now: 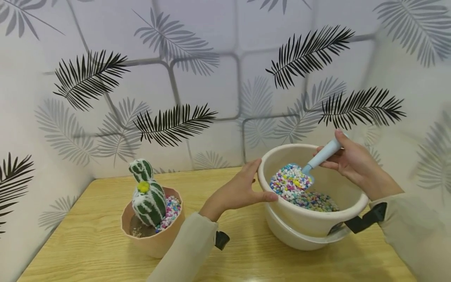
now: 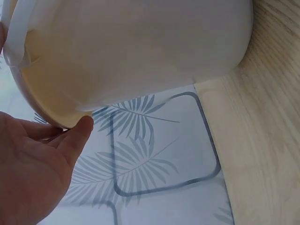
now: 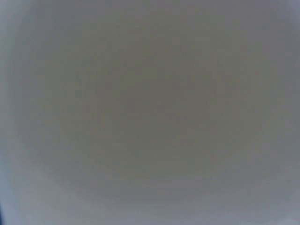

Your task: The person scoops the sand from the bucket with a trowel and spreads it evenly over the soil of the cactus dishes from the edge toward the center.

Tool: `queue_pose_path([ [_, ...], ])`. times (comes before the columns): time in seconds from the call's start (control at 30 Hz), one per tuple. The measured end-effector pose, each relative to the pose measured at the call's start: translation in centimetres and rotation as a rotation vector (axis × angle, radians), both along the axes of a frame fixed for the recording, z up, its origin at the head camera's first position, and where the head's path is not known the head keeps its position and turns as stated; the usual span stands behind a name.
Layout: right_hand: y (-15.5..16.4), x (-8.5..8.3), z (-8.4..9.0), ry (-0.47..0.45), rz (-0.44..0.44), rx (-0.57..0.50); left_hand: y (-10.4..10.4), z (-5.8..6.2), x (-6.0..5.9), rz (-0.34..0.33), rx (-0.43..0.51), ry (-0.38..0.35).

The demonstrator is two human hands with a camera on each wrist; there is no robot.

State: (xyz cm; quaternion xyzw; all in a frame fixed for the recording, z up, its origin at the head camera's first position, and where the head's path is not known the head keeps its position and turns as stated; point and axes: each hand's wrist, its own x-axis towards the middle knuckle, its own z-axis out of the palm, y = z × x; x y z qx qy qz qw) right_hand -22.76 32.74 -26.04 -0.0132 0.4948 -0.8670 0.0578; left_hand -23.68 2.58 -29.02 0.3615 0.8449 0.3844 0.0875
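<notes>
In the head view my right hand grips the light-blue handle of a small scoop. Multicoloured pebbles are heaped on its blade, inside a cream bucket. More pebbles lie at the bottom of the bucket. My left hand pinches the bucket's rim on its left side, thumb toward me; in the left wrist view the fingers of that hand meet the rim beside the bucket wall. The right wrist view is only a grey blur.
On the left of the wooden table stands an orange-pink pot. It holds a knitted-looking green cactus with a yellow flower, and coloured pebbles lie along the right of the soil. A leaf-patterned wall rises behind the table.
</notes>
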Motion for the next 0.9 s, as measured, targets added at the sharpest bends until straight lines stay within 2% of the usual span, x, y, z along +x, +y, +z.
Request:
queue_pose_path([
  [0.17, -0.1, -0.1, 0.2, 0.001, -0.005, 0.006, 0.0, -0.6, -0.2, -0.044, 0.112, -0.047],
  [0.4, -0.2, -0.2, 0.0, -0.017, -0.001, -0.049, -0.1, -1.5, -0.2, -0.103, 0.227, -0.133],
  [0.57, -0.3, -0.1, -0.2, -0.016, -0.002, -0.051, -0.1, -1.7, -0.1, -0.082, 0.245, -0.165],
  [0.9, 0.0, 0.1, 0.0, -0.011, -0.02, -0.07, -0.1, -1.5, 0.4, -0.035, 0.267, -0.183],
])
